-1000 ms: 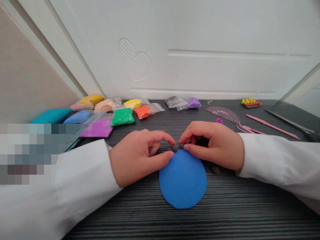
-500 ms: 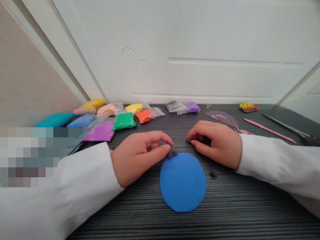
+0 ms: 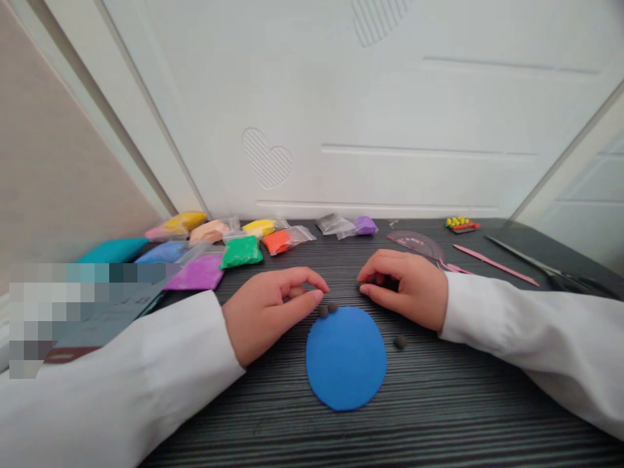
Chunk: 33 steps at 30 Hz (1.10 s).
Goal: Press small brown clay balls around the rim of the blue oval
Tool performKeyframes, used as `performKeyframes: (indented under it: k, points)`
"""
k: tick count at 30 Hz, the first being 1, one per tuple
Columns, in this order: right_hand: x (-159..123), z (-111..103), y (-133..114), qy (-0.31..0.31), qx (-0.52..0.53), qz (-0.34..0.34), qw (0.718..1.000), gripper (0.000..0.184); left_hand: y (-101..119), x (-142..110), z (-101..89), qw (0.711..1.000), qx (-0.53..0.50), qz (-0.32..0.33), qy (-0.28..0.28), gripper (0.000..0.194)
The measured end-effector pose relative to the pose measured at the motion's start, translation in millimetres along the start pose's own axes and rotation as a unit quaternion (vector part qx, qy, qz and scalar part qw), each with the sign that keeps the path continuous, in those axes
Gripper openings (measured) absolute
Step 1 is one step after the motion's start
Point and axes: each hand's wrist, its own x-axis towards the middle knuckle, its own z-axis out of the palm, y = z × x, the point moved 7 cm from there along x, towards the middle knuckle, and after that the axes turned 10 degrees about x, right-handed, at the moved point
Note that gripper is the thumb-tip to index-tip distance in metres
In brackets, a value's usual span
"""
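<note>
A flat blue clay disc [image 3: 346, 359] lies on the dark table, with two small dark clay balls [image 3: 327, 310] side by side at its upper left edge. Just above them is my left hand [image 3: 273, 312], its thumb and index finger apart and nothing visible between them. To the disc's upper right, my right hand [image 3: 407, 289] pinches another dark clay ball [image 3: 360, 284], mostly covered by the fingertips. A further dark lump [image 3: 400, 342] rests alone to the right of the disc.
Bagged clay lines the back left, including a green pack [image 3: 241, 251], an orange pack [image 3: 277, 242] and a purple pack [image 3: 197, 272]. Towards the right lie a clear protractor [image 3: 416, 244], a pink tool [image 3: 494, 264], scissors [image 3: 531, 257] and a small yellow-and-red piece [image 3: 461, 224].
The camera view has shifted, so the table items appear a little lower and further left. Both hands keep nearly the same pose, and the right fingertips now cover more of their ball.
</note>
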Motion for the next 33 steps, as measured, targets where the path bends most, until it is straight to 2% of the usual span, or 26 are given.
performKeyframes:
  k: [6, 11, 15, 20, 22, 25, 30, 33]
  points:
    - [-14.7, -6.0, 5.9, -0.007, 0.000, 0.008, 1.000, 0.012, -2.3, 0.4, 2.1, 1.000, 0.006, 0.008, -0.008, 0.020]
    - [-13.8, -5.5, 7.0, -0.007, 0.001, 0.017, 1.000, 0.015, -3.0, 0.9, 2.8, 1.000, 0.004, 0.009, -0.013, 0.021]
    - [-16.4, -11.9, 4.8, 0.022, 0.006, 0.034, 0.999, 0.019, -3.7, 1.3, 2.1, 1.000, 0.008, 0.004, -0.013, 0.021]
    - [-48.1, -23.4, -8.2, 0.057, 0.052, 0.066, 0.995, 0.013, -8.9, 3.0, 4.3, 1.000, 0.005, 0.000, -0.025, 0.023]
    - [-60.2, -20.0, -16.2, 0.044, 0.075, 0.055, 0.995, 0.019, -10.6, 3.7, 5.6, 0.999, 0.005, 0.001, -0.032, 0.025]
    - [-66.4, -13.2, -20.6, 0.036, 0.057, 0.047, 0.997, 0.027, -10.9, 4.0, 5.1, 0.999, 0.001, -0.004, -0.032, 0.026]
    - [-59.8, -4.1, -18.0, 0.012, 0.054, 0.015, 0.998, 0.012, -8.4, 2.9, 3.1, 0.999, -0.007, -0.010, -0.035, 0.025]
    - [-59.5, -5.6, -15.0, 0.011, 0.081, 0.026, 0.996, 0.010, -8.5, 2.7, 3.7, 0.999, -0.006, -0.010, -0.042, 0.025]
